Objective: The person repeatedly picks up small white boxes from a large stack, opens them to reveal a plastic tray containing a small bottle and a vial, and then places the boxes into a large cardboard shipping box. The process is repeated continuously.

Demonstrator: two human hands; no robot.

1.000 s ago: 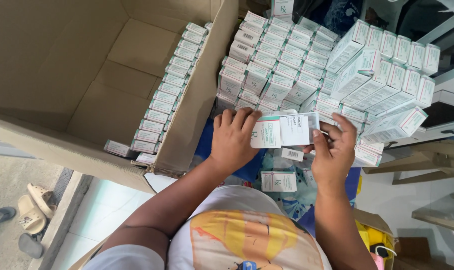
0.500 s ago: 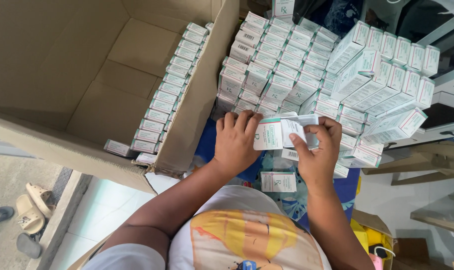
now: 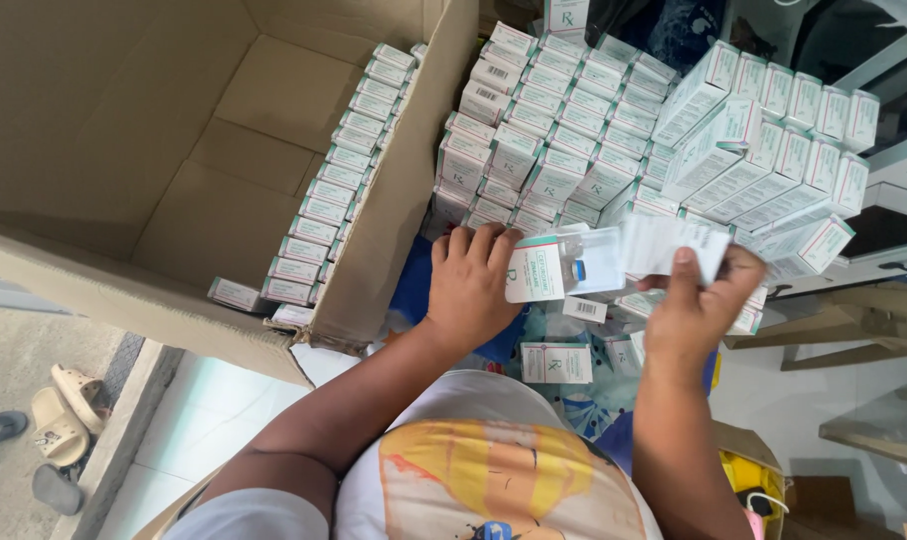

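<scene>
Since the earlier frame the right hand (image 3: 699, 300) has drawn rightward, pinching a folded leaflet (image 3: 669, 245) partly out of the carton (image 3: 536, 268), which the left hand (image 3: 471, 285) clasps (long axis horizontal) above the lap

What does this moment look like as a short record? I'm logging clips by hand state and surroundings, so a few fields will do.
left hand: left hand grips a small white carton with its end open
right hand: right hand pinches a folded paper leaflet at the carton's open end
carton contents: a small vial shows in a clear tray
behind hands: stacked white cartons
to the left: cardboard box with one row of cartons along its wall
</scene>
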